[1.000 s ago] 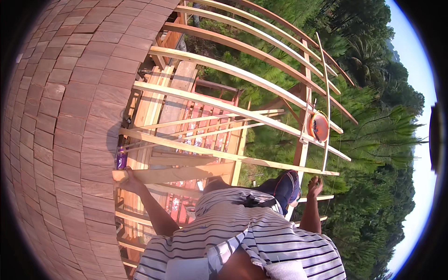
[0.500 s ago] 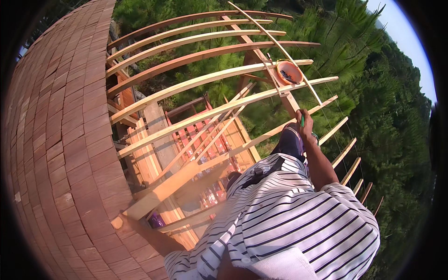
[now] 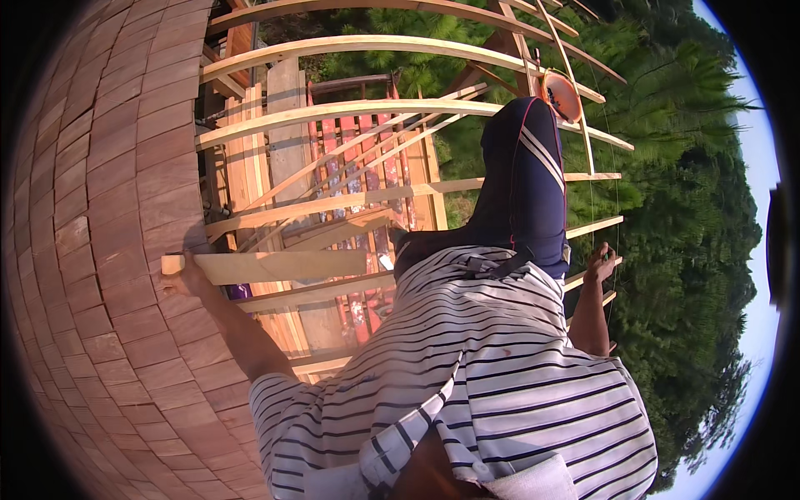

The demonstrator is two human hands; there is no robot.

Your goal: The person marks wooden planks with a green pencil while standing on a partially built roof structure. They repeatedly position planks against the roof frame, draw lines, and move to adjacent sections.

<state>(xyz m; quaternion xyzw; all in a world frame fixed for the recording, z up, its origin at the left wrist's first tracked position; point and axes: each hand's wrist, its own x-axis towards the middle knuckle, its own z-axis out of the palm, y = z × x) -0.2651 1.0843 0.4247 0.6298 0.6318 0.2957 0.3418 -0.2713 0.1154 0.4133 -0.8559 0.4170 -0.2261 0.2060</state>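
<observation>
My left hand (image 3: 185, 273) is closed around the end of a pale wooden batten (image 3: 283, 267), right where the curved roof frame meets the brown wooden shingles (image 3: 108, 250). My right hand (image 3: 600, 263) is raised at the outer end of another batten (image 3: 583, 279), fingers curled; what it grips is too small to make out. Between my arms lie my striped shirt (image 3: 467, 375) and my navy-trousered leg (image 3: 525, 183), stretched over the open battens.
Curved battens (image 3: 350, 108) span the open frame, with red and pale planks (image 3: 367, 167) far below. An orange bucket (image 3: 562, 93) hangs on the frame at upper right. A small purple object (image 3: 239, 292) sits under the left batten. Dense green trees (image 3: 692, 217) fill the right.
My view has swung across the frame. My left hand now grips a batten end at the shingle edge, my right hand has dropped lower to the right, and my leg now lies across the battens.
</observation>
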